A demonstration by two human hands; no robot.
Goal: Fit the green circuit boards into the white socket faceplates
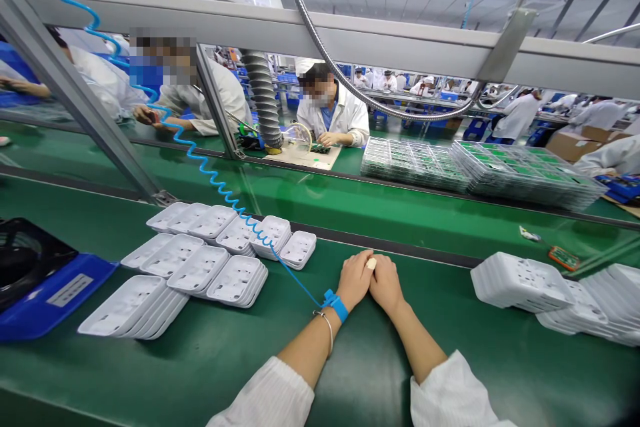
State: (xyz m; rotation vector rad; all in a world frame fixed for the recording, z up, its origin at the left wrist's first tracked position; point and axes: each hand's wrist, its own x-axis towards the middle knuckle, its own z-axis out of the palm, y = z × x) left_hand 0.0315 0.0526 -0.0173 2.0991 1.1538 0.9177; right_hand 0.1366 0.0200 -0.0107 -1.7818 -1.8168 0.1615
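Note:
My left hand (356,278) and my right hand (386,282) rest together on the green mat (350,353), touching at the fingers. Both look closed, with fingers curled under; whether anything is inside them is hidden. A pale covering (371,263) sits on a fingertip where the hands meet. Around my left wrist is a blue strap (336,305) joined to a coiled blue cord (215,180), with a thin bracelet below it. Stacked white plastic shells (237,278) lie left of my hands. More white shells (523,280) are piled on the right.
A blue bin (55,300) with a black fan-like object is at far left. Across the green conveyor (360,207), people in white work near clear trays of green boards (520,163). An orange-edged board (564,257) lies at right. A metal rail crosses above.

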